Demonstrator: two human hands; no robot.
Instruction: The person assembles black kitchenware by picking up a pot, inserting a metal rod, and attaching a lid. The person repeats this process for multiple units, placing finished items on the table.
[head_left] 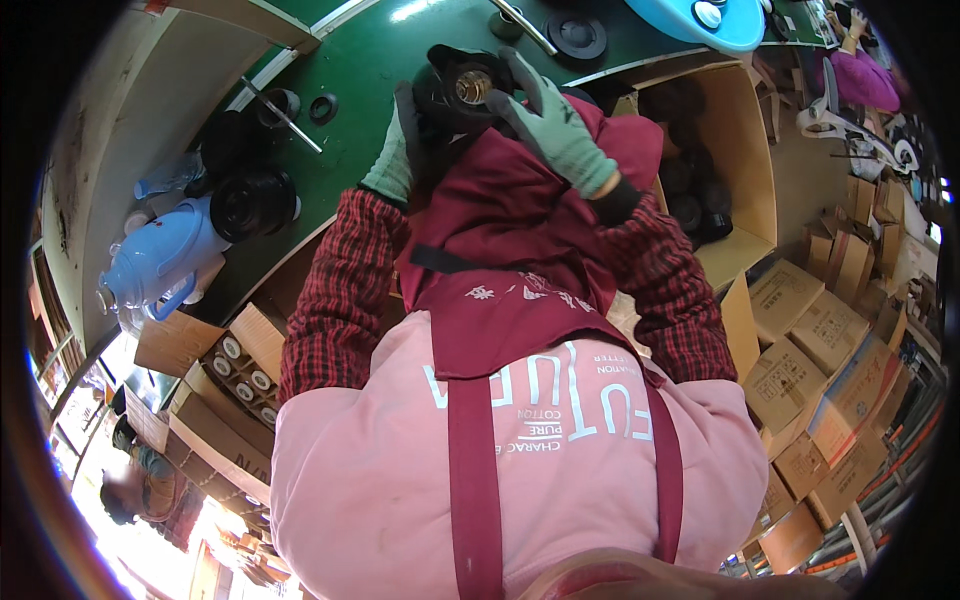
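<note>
A black hollow part (440,105) with a shiny, brass-coloured opening is held up at the near edge of the green table (370,60). My left hand (398,150), in a green and dark-grey work glove, grips its left side; most of those fingers are hidden behind the part. On the other side my right hand (548,118), gloved the same way, is closed about the rim, its fingers beside the opening. The exact kind of the black part cannot be made out. Below it, a dark red apron (500,200) covers my lap.
A small black ring (323,108) and a metal rod (282,115) lie left on the table. A black disc (576,36) and a blue basin (690,22) stand at the far right. An open carton (748,170) of black parts is right; a light-blue jug (160,250) is left.
</note>
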